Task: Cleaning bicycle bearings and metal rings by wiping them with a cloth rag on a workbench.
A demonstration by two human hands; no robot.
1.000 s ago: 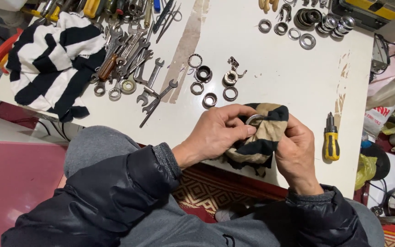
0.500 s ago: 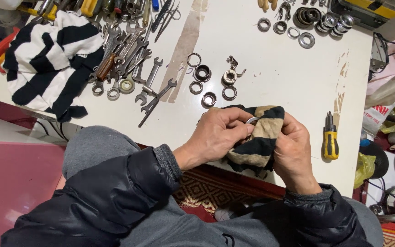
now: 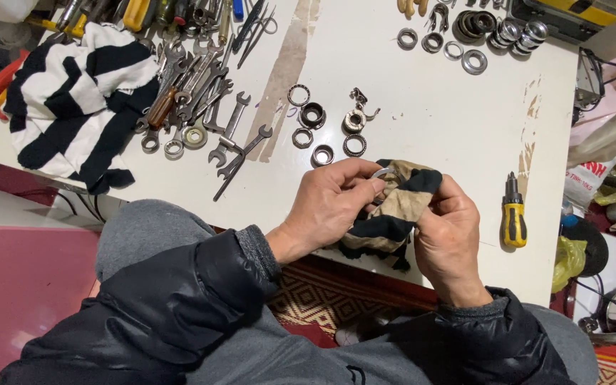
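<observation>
Over the near edge of the white table [image 3: 422,121], my left hand [image 3: 333,203] pinches a small metal ring [image 3: 385,173] between thumb and fingers. My right hand [image 3: 449,235] grips a dirty tan-and-black striped rag [image 3: 392,214] that is bunched around the ring. Both hands touch the rag, and part of the ring is hidden inside it. Just beyond my hands lie several loose bearing rings [image 3: 314,115] and a small hooked metal part [image 3: 359,100].
A black-and-white striped cloth [image 3: 73,107] lies at the far left beside a pile of wrenches [image 3: 204,93]. A yellow-handled screwdriver [image 3: 513,217] rests to the right of my hands. More rings [image 3: 475,36] sit at the top right. Bags and clutter stand off the table's right side.
My hands have stayed in place, working the rag slightly around the ring. The view has shifted a little; nothing on the table moved.
</observation>
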